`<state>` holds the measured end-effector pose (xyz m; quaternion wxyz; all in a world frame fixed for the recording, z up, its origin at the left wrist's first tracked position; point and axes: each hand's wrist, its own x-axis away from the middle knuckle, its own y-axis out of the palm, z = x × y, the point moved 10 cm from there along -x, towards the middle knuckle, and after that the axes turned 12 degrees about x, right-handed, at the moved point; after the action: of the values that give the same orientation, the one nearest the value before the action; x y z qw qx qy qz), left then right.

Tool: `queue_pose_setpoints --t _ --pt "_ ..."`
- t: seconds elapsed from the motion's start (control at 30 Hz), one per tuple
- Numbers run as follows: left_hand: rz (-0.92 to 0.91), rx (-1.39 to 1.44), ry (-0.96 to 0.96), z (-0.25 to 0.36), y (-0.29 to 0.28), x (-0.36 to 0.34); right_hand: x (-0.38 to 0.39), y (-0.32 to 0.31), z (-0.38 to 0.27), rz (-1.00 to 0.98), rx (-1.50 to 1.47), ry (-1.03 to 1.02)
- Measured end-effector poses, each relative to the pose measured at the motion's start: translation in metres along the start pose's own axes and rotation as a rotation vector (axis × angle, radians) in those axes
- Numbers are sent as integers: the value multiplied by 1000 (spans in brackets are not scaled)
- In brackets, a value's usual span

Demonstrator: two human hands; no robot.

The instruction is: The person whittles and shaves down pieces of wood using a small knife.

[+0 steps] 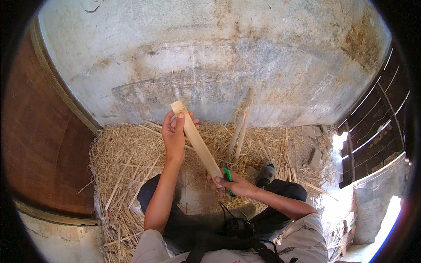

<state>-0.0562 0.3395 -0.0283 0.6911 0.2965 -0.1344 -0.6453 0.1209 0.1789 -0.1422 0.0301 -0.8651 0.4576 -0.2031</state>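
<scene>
We note a broad, pale grey plaster wall (175, 57) across the far side, blotched with rust-brown stains. At left we record a large reddish-brown wooden panel (48, 118) with a lighter edge strip. On the floor we see a thick layer of dry, straw-coloured strips (120, 144); pale square tiles (193, 197) show near the centre. At right we observe a dark slatted wooden panel (377, 127), bright white light entering through its gaps.
</scene>
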Motion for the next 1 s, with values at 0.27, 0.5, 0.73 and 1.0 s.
queue_pose_setpoints --t 0.27,0.5,0.73,1.0 --pt "-83 -62 12 7 8 2 0 1 -3 21 29 -58" --pt "-135 68 -47 1 10 1 4 -3 -11 30 11 -14" --pt "-47 -146 18 4 -3 -4 9 -8 -13 49 -30 24" --pt "-106 -143 -8 7 5 -1 7 -10 -13 47 -5 -29"
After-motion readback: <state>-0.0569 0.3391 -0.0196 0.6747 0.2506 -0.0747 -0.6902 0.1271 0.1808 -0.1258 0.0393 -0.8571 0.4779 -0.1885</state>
